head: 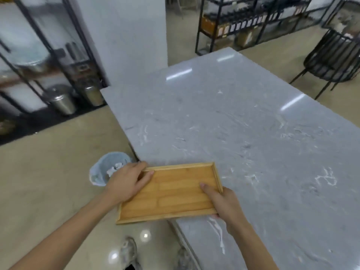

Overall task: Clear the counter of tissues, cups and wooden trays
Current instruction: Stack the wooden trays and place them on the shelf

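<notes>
- Tray (pixel 171 191), wooden, shallow, with a raised rim all round; held in both hands at the near corner of the counter (pixel 243 123), half of it out past the counter edge over the floor.
- Left hand (pixel 126 182) grips the left short end: thumb lies inside on the tray floor, fingers curl over the far rim.
- Right hand (pixel 224 203) grips the right near corner: thumb on the tray floor, fingers hidden beneath.
- Handling, judged: stiff and light, nothing in it, so no tipping risk. Smooth finish may be slick; the rim gives the thumb a stop. Holding both short ends looks sound.
- Shoes (pixel 129 252) visible below, on glossy floor.
- Bin (pixel 103 170), pale, stands on the floor just left of the left hand, with white crumpled bits inside, probably tissues.
- Counter beyond the tray: no cups or tissues seen. Task looks nearly done.
- Far: steel cans (pixel 62 102), black shelving (pixel 233 26).
</notes>
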